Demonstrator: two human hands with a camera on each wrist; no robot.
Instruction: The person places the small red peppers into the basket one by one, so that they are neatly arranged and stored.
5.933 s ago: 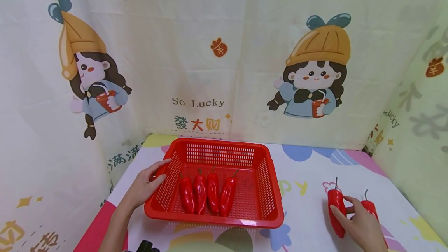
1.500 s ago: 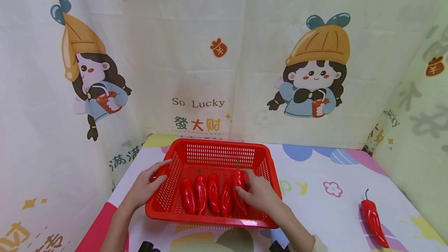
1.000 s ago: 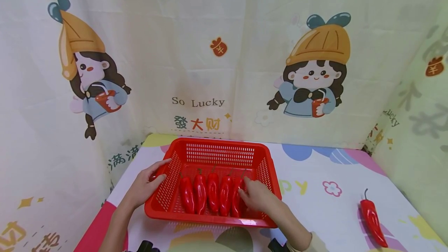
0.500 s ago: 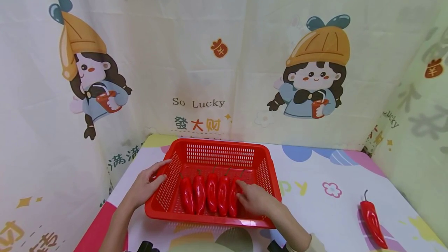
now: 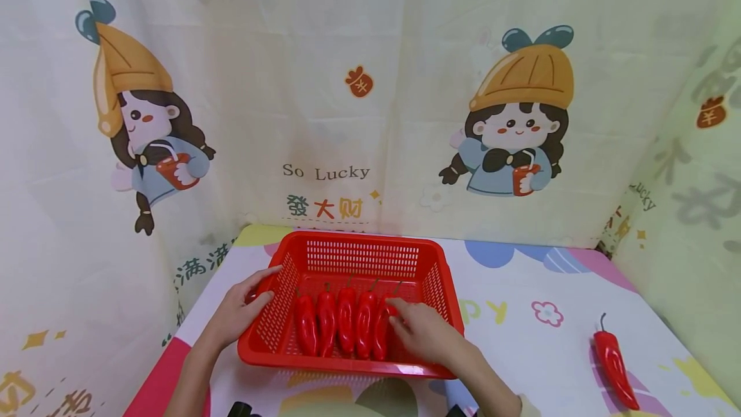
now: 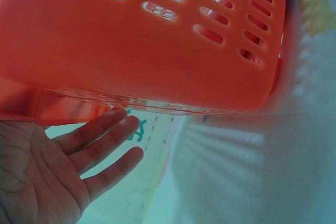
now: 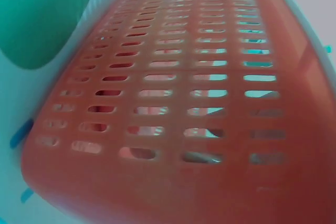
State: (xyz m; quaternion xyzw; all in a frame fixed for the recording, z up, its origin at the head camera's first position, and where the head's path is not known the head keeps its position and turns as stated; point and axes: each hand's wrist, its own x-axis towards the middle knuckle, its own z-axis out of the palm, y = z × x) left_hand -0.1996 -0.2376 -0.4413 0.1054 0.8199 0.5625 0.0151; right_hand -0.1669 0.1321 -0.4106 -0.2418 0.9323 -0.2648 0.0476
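Note:
A red plastic basket (image 5: 347,362) holds a row of several red chili peppers (image 5: 346,320), side by side with stems pointing to the back. My left hand (image 5: 237,307) rests on its left rim, index finger and thumb over the edge. In the left wrist view the other fingers (image 6: 105,150) extend straight outside the basket wall. My right hand (image 5: 425,333) reaches over the front right part of the basket, fingertips at the upper part of the rightmost chili pepper (image 5: 382,333). The right wrist view shows only the basket's slotted wall (image 7: 168,77); that hand is hidden there.
One more red chili pepper (image 5: 615,369) lies on the patterned tablecloth (image 5: 521,352) at the far right. A printed curtain (image 5: 405,114) rises behind the table and along both sides. A black object (image 5: 240,409) pokes in at the bottom edge.
A chili pepper formerly in the right hand at the table's right now lies in the basket row. Since then the right hand has shifted the rightmost pepper leftward. The left hand keeps its place.

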